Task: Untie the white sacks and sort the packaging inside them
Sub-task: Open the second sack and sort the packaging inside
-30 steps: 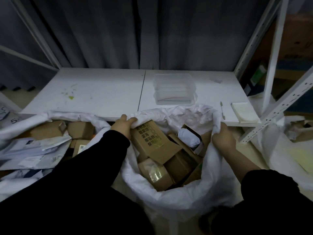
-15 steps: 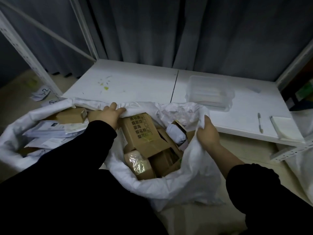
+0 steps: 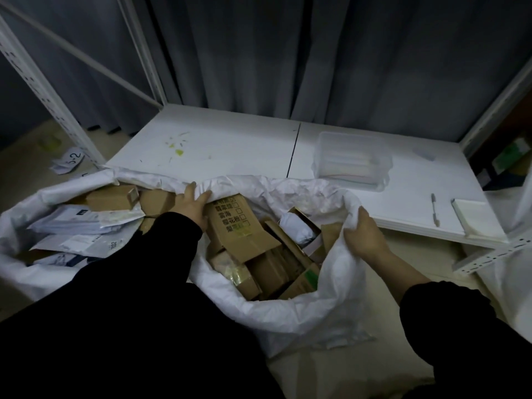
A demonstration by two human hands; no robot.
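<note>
Closest to the camera, two dark sleeves [image 3: 129, 298] reach out over the white sack [image 3: 331, 306]. It stands on the floor against the table's [image 3: 230, 145] front edge, mouth wide open, no tie showing. The right hand [image 3: 364, 237] has the rim's right side bunched in curled fingers, clamped on the cloth. The left hand [image 3: 193, 205] is at the far rim, fingers hooked over the fabric right beside the printed box [image 3: 233, 226].

Both holds match a second ago. What's changed is position: the sack looks to have slid left along the table's front edge, away from the pen [image 3: 435, 210] and closer to the second sack [image 3: 17, 272]. That reads as setting up, not sorting, since nothing has come out yet.

Inside, brown cartons are packed tight, with a white pouch [image 3: 296, 228] tucked in an open one towards the right wall. The second sack, off to the left, is open too, holding flat pale mailers [image 3: 72, 226] and a small brown box [image 3: 110, 197]. So the untying looks done for these two, and picking should come next.

Further out, a clear tub [image 3: 352, 159] sits right of the table's centre seam, towards the back edge. The pen and a notepad [image 3: 475, 220] lie by the front right corner. A grey curtain [image 3: 288, 53] closes off the back.
</note>
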